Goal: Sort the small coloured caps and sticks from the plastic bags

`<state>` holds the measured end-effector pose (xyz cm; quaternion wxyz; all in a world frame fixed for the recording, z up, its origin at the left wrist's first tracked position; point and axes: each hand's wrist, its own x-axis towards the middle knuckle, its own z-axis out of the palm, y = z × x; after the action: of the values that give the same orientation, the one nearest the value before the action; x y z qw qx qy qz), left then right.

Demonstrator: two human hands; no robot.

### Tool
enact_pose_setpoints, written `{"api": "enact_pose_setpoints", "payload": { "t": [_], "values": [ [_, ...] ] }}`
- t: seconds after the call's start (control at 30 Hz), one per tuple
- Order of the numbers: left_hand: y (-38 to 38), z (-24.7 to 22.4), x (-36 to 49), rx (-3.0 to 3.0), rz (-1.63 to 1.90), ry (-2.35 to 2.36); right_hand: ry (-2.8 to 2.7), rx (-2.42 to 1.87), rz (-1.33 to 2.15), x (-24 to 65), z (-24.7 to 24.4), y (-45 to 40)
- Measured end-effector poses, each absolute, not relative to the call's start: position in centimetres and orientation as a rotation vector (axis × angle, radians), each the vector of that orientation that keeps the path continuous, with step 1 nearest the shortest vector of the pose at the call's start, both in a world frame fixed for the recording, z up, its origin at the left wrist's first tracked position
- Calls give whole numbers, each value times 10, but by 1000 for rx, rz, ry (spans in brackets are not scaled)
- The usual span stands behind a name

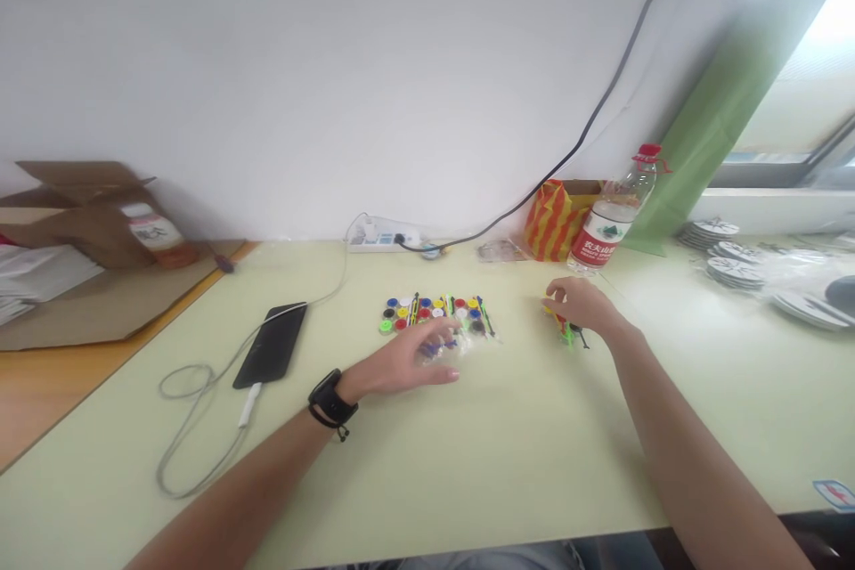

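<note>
Small coloured discs (403,313) in blue, white, yellow, red, black and green lie in rows at the middle of the table, with thin coloured sticks (414,309) between them. Over their near edge is my left hand (411,359), thumb and fingers apart, beside clear plastic and small blue pieces (437,346). My right hand (580,305) is farther right, its fingertips down at a small heap of yellow, red, green and dark plastic pieces (569,334). Its fingers are bent together around the yellow piece at the top of that heap.
A phone (272,346) with a looping cable lies on the left. Cardboard (120,285) and a bottle (160,236) stand beyond it. At the wall are a power strip (384,237), a striped bag (553,221) and a large bottle (611,223). Stacked discs (735,272) are right.
</note>
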<state>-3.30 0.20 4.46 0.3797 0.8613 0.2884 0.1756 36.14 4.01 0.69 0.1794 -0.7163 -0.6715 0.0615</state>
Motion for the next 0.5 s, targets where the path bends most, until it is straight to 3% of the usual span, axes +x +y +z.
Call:
{"api": "enact_pose_setpoints", "payload": {
  "t": [0.2,0.37,0.5],
  "values": [
    [-13,50,-24,2752,571,644,-1847,-2063,191,353,-6,47],
    [-8,45,-26,2736,644,735,-1777,-1927,202,352,4,47],
    [-2,36,-28,2558,663,841,-1553,-1559,309,339,24,38]
  ]
}}
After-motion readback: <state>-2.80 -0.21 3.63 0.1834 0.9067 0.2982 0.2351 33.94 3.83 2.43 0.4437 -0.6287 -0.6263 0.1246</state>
